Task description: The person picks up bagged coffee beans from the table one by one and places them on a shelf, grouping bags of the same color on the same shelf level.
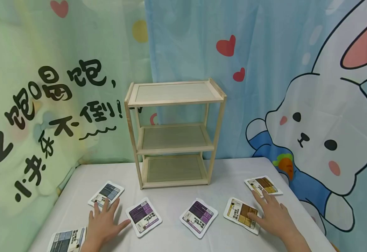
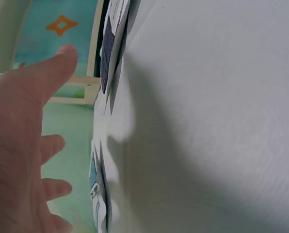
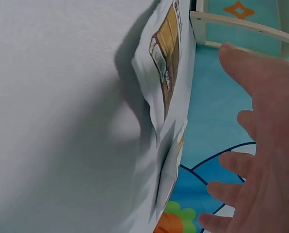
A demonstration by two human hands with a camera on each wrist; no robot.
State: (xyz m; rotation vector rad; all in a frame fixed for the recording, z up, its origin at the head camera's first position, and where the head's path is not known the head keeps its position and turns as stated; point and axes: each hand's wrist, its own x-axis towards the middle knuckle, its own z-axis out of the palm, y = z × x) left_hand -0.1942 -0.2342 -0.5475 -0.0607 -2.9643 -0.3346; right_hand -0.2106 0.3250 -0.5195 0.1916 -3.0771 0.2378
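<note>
My left hand (image 1: 105, 224) hovers over the table's left side, fingers spread and holding nothing. Just beyond its fingertips lies a white packet with a blue-grey label (image 1: 107, 193); a purple-labelled packet (image 1: 143, 217) is beside the thumb. Another blue-grey packet (image 1: 67, 240) lies near the left wrist, partly cut off by the frame. On the right side my right hand (image 1: 275, 217) is also held above the cloth, its fingers apart. Its thumb overlaps a yellow-brown packet (image 1: 238, 213) in the head view, while the right wrist view shows a gap. A second yellow-brown packet (image 1: 266, 184) lies beyond its fingers.
A three-tier wooden shelf (image 1: 175, 150) stands at the back of the white-clothed table (image 1: 170, 241). Another purple-labelled packet (image 1: 199, 217) lies in front of it, right of centre. Printed curtains (image 1: 186, 42) hang close behind the table, with a cartoon rabbit at right.
</note>
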